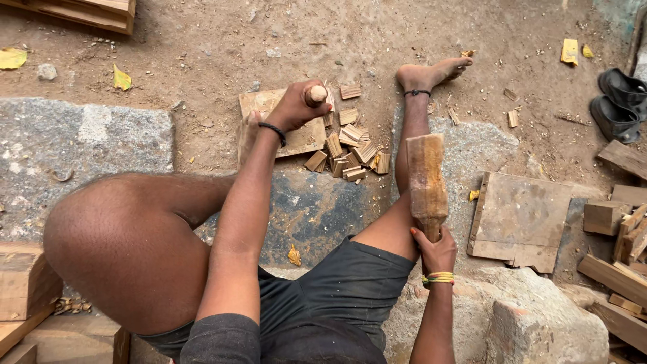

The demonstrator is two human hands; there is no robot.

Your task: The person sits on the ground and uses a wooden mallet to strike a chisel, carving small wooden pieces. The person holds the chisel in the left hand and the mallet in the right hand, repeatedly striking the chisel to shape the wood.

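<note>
Left hand (pixel 293 108) grip closed around chisel handle (pixel 315 94) over wood board (pixel 304 138). Right hand (pixel 436 253) grip clenched on wooden mallet (pixel 426 182), raised beside knee. Cut wood chips (pixel 350 155) crowd board's right edge; bare dirt ground (pixel 222 47) beyond.

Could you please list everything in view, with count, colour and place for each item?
Wooden mallet: one, brown, raised in the right hand.
Wooden tool handle: one, pale, upright in the left fist; its lower end is hidden.
Flat board: one, light brown, on the ground under the left hand.
Split wood pieces: a pile, tan, right of the board.
Square board: one, brown, at right.
Wood offcuts: several, brown, far right.
Sandals: two, dark grey, upper right.
Stone slab: one, grey, left.
Left hand: gripping the handle.
Right hand: gripping the mallet.
</note>
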